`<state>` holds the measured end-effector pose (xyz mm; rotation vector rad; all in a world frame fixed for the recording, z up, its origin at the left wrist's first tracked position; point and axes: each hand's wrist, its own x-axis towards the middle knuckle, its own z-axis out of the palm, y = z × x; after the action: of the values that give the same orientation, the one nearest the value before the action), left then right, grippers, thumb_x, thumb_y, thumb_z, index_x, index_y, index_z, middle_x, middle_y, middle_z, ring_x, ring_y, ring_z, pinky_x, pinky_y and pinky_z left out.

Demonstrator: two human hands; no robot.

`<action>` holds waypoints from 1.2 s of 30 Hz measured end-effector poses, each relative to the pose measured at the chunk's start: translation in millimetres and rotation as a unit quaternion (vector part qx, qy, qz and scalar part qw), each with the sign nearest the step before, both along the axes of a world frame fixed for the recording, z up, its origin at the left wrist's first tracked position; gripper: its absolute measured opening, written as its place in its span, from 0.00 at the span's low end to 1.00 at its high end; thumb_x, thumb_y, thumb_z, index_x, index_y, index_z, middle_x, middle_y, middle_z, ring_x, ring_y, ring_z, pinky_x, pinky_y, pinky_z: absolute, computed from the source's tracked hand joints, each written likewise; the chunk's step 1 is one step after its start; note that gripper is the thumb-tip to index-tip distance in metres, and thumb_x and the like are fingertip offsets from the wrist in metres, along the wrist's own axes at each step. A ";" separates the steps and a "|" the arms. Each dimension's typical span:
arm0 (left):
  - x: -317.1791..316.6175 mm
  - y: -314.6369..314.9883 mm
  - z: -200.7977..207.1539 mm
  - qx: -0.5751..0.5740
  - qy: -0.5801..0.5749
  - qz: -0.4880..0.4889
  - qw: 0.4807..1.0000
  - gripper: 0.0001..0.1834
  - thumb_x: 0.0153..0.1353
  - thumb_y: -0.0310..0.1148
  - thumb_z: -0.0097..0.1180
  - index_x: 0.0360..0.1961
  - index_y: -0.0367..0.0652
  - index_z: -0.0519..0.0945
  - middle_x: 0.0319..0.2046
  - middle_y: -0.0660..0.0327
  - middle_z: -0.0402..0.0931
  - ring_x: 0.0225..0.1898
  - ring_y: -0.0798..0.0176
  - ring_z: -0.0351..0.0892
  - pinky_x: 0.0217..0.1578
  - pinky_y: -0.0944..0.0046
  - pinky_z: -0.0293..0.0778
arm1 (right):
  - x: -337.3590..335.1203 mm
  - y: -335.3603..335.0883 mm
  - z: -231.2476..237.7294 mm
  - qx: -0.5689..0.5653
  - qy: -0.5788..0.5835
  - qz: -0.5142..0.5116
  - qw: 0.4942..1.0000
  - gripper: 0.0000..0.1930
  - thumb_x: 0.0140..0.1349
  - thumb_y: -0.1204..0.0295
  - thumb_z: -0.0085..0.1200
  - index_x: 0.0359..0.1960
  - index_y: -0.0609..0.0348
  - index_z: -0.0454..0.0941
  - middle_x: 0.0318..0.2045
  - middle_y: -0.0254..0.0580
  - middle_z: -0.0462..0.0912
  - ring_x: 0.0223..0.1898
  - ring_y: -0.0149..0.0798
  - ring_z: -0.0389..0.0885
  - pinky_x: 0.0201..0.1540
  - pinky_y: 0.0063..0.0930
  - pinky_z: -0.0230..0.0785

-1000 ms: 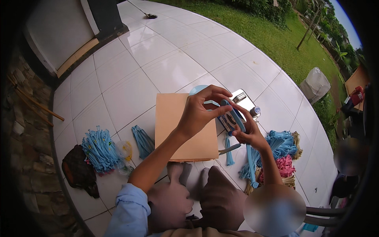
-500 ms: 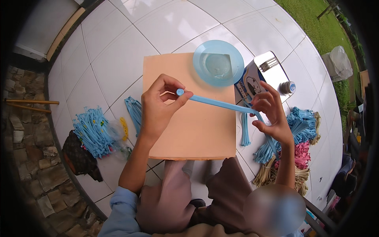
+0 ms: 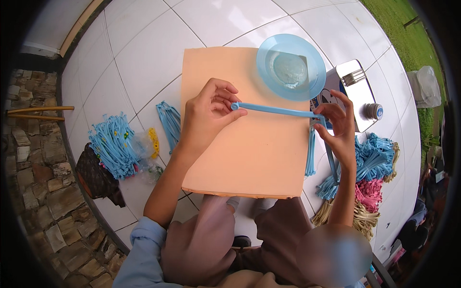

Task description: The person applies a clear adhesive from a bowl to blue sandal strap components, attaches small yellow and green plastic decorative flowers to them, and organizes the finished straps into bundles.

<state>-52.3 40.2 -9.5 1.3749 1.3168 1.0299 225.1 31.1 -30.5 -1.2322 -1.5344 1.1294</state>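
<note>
A long, narrow light-blue strap [image 3: 278, 110] is stretched between my hands above a peach-coloured board [image 3: 245, 158]. My left hand [image 3: 211, 110] pinches its rolled or looped end between thumb and fingers. My right hand [image 3: 337, 126] grips it farther along with thumb and index finger, the other fingers raised. Past that grip the strap bends and its tail hangs down along my right wrist. Beyond the strap, a round light-blue plate [image 3: 269, 72] rests on the board's far right corner, with a clear, wet-looking patch in its middle.
A metal can [image 3: 367, 96] lies right of the plate. Bundles of blue [image 3: 377, 156], pink [image 3: 369, 193] and beige strips [image 3: 366, 216] lie on the tiles at right. More blue strips [image 3: 113, 146], a clear bag [image 3: 142, 144] and a dark brown bag [image 3: 96, 175] are at left.
The strap has come nearer to level as my right hand rose slightly. Both hands, the board and the plate appear farther right in the picture as the view shifted.
</note>
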 end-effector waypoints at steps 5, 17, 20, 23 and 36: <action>-1.5 0.7 -0.7 0.146 0.191 -0.018 0.971 0.14 0.44 0.19 0.63 0.33 0.38 0.74 0.35 0.61 0.74 0.38 0.63 0.74 0.36 0.68 0.76 | -8.9 -0.8 0.8 0.012 -0.014 -0.028 0.999 0.35 0.45 0.78 0.61 0.56 0.56 0.57 0.37 0.43 0.77 0.43 0.36 0.76 0.53 0.33 0.66; 28.9 -6.7 -1.0 0.369 0.368 -0.197 0.830 0.21 0.42 0.25 0.56 0.43 0.44 0.79 0.42 0.61 0.73 0.48 0.58 0.69 0.45 0.61 0.73 | -24.4 -3.9 -3.7 0.065 -0.042 -0.044 0.996 0.31 0.47 0.80 0.59 0.53 0.59 0.58 0.38 0.44 0.77 0.43 0.37 0.77 0.50 0.32 0.68; 28.9 -2.6 -5.5 0.374 0.389 -0.205 0.817 0.24 0.42 0.26 0.56 0.46 0.45 0.79 0.41 0.60 0.73 0.46 0.58 0.70 0.41 0.62 0.75 | -24.1 -6.1 -5.9 0.076 -0.048 -0.038 0.995 0.31 0.47 0.79 0.61 0.53 0.58 0.58 0.38 0.44 0.77 0.43 0.38 0.77 0.49 0.32 0.67; 28.0 1.7 -7.6 0.353 0.375 -0.215 0.830 0.26 0.41 0.25 0.57 0.47 0.46 0.79 0.40 0.59 0.71 0.44 0.57 0.70 0.38 0.63 0.76 | -19.3 -7.5 -11.3 0.080 -0.040 -0.033 0.995 0.32 0.47 0.78 0.62 0.53 0.57 0.58 0.38 0.44 0.77 0.44 0.38 0.77 0.52 0.33 0.65; 29.5 0.2 -12.0 0.304 0.295 -0.195 0.884 0.26 0.44 0.14 0.55 0.47 0.48 0.79 0.37 0.58 0.67 0.40 0.58 0.69 0.36 0.64 0.75 | -11.7 -10.7 -37.8 0.143 0.017 -0.021 0.989 0.38 0.41 0.77 0.68 0.54 0.57 0.58 0.41 0.43 0.76 0.48 0.39 0.74 0.56 0.35 0.60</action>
<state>-22.7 40.4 -21.5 2.4681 1.0704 0.7902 213.5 20.3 -68.3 -1.0415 -1.5740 0.8634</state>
